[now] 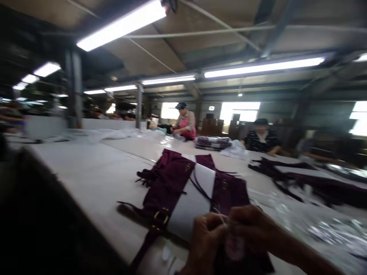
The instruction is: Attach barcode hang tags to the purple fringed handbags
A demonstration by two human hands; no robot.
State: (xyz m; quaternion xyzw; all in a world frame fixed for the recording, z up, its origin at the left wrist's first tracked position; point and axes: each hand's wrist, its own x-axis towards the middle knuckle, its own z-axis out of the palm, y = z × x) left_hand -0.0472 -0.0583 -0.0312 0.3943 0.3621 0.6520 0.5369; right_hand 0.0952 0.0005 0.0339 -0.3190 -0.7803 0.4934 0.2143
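Observation:
My left hand [205,242] and my right hand [250,225] are close together at the bottom of the view, their fingertips pinched on a thin pale string [222,221]. A pale pink tag [234,247] hangs below the fingers from that string. Just beyond my hands lies a dark purple leather bag [169,187] with gold buckles [161,217], thin straps and a fringe. A white paper sheet [193,202] covers its middle. My hands overlap the bag's near corner, hiding part of it.
The bag lies on a long white work table [97,187]. Clear plastic wrap [321,225] lies to the right, with more purple goods [298,177] beyond. Farther along are a stack of packed goods [212,143] and two seated co-workers [185,122].

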